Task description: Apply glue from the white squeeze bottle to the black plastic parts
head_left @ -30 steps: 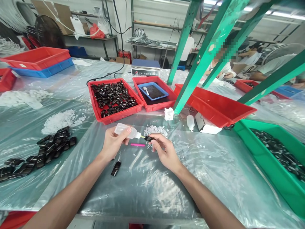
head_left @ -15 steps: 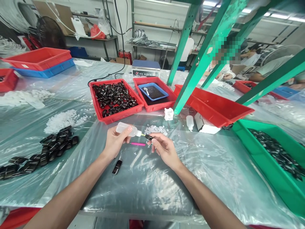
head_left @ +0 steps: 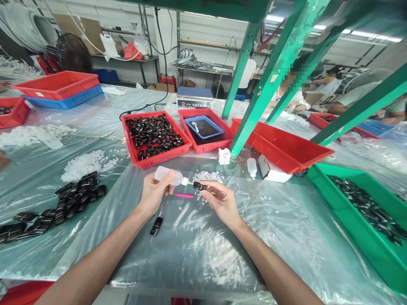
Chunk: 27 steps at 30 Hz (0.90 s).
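My left hand (head_left: 155, 191) is closed round a translucent squeeze bottle (head_left: 165, 174), tilted so its thin nozzle points right. Between thumb and fingers of my right hand (head_left: 221, 199) is a small glossy black plastic piece (head_left: 199, 186). The nozzle tip is at the left end of that piece; whether they touch I cannot tell. Below the bottle, close to my left fingers, lies a pink pen-like tool (head_left: 184, 196). One more black piece (head_left: 156, 226) rests on the plastic sheeting nearer to me. Small white bits (head_left: 208, 177) are heaped just behind my right hand.
Behind stand a red tray (head_left: 159, 159) of black pieces and a red tray (head_left: 206, 147) holding a blue tray. Black pieces (head_left: 74, 203) and white bits (head_left: 84, 165) lie left. Right are a green post (head_left: 251, 106), a second bottle (head_left: 252, 167) and a green bin (head_left: 349, 224).
My right hand has turned the black piece so more of its face shows beside the nozzle. The left hand keeps its hold on the bottle. The whole view has shifted slightly.
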Available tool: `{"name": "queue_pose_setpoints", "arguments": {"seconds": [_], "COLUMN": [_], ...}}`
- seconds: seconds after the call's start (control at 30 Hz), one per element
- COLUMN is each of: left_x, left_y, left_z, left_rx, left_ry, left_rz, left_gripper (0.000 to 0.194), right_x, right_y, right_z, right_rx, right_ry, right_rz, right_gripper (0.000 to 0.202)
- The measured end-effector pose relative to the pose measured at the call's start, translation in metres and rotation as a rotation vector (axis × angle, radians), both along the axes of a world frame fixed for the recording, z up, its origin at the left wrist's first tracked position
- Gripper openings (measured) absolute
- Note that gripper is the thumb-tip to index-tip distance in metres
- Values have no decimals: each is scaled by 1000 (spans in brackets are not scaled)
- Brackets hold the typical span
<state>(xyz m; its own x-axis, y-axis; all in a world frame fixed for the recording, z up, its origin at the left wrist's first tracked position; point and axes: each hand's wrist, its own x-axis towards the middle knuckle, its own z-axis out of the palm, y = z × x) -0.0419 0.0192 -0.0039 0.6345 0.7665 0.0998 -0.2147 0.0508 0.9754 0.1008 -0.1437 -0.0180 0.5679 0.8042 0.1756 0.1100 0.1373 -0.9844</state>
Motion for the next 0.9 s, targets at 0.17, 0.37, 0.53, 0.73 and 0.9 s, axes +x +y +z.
{"name": "queue_pose_setpoints", "arguments": {"seconds": [0.17, 0.37, 0.53, 0.73, 0.9], "left_x": [0, -1, 0, 1, 2], "left_y": [0, -1, -3, -5, -5], "left_z": [0, 2, 2, 4, 5], "left_rx": [-9, 0, -15, -37, -52], "left_ry": [-7, -1, 0, -1, -21], "left_rz": [-4, -17, 6, 3, -20], "left_gripper": [40, 41, 42, 44, 44], "right_x": [-1, 0, 0, 0, 3], "right_y": [0, -1, 0, 0, -1], "right_z": [5, 5, 3, 4, 4], "right_rx": [28, 55, 35, 54, 22], "right_ry": [-37, -77, -61, -73, -120], "right_rz": [-17, -16, -26, -35, -85], "right_gripper": [23, 19, 22, 22, 22]}}
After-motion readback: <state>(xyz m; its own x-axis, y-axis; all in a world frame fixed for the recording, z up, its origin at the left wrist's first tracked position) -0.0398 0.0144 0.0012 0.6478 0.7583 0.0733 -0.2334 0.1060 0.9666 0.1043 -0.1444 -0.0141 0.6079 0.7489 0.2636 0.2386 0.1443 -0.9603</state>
